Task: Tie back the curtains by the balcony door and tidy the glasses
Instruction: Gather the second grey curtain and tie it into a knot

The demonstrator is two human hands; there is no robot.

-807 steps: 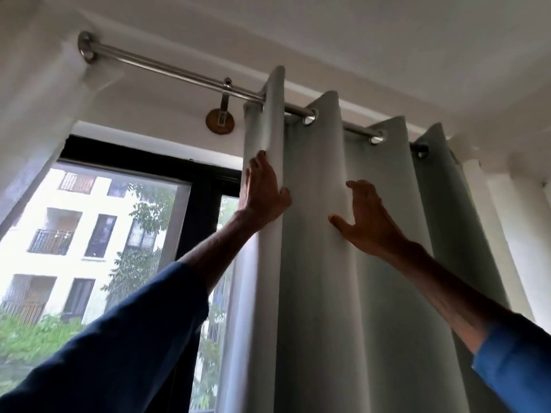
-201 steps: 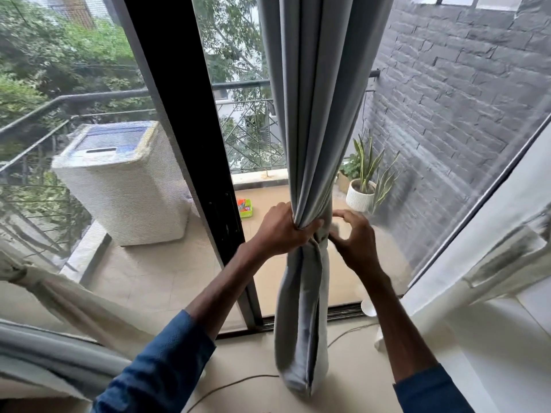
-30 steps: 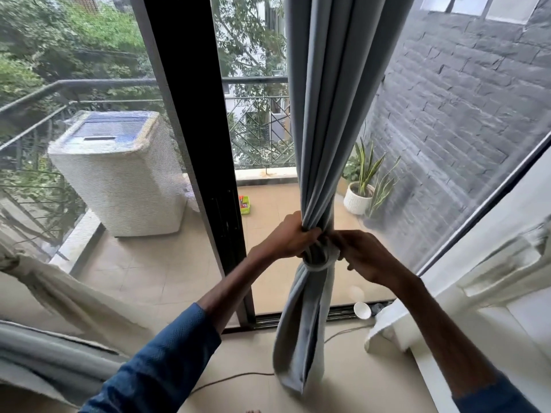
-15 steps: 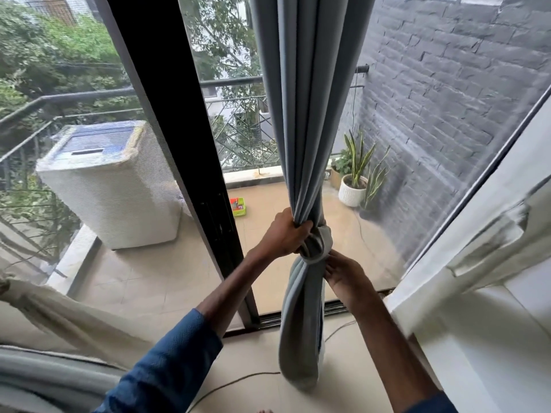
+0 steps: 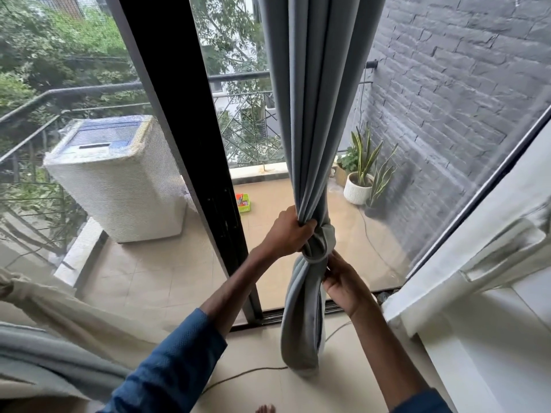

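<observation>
**Cinching the knot in the balcony curtain**

Our left hand (image 5: 287, 232) is clenched round the gathered grey curtain (image 5: 310, 114). Its fingers (image 5: 304, 229) wrap over the bunched folds just above the knot (image 5: 320, 244). Our right hand (image 5: 343, 281) sits directly below, with its fingers (image 5: 331, 265) pinching the fabric where it leaves the knot. The knot lies between the two sets of fingers and touches both. Beneath the right fingers the rest of the curtain hangs as a doubled tail (image 5: 301, 323), its bottom near the floor and close to a thin cable (image 5: 247, 374). Just left of the left fingers stands the dark door frame (image 5: 185, 114). Beyond the glass, well apart from both hands, are a washing machine (image 5: 116, 177) and a potted plant (image 5: 359, 186).

We judge the step in hand to be tightening this knot: it looks formed but loose. The next move calls for opposed pulls, with the left fingers bracing the bundle above while the right fingers draw the tail downward. Then we would ease off to see whether the knot holds by itself.

A second curtain (image 5: 44, 353) lies bunched far down and left of the left fingers; we cannot tell whether it is tied. No glasses are in view, so that part of the task appears to be waiting.
</observation>
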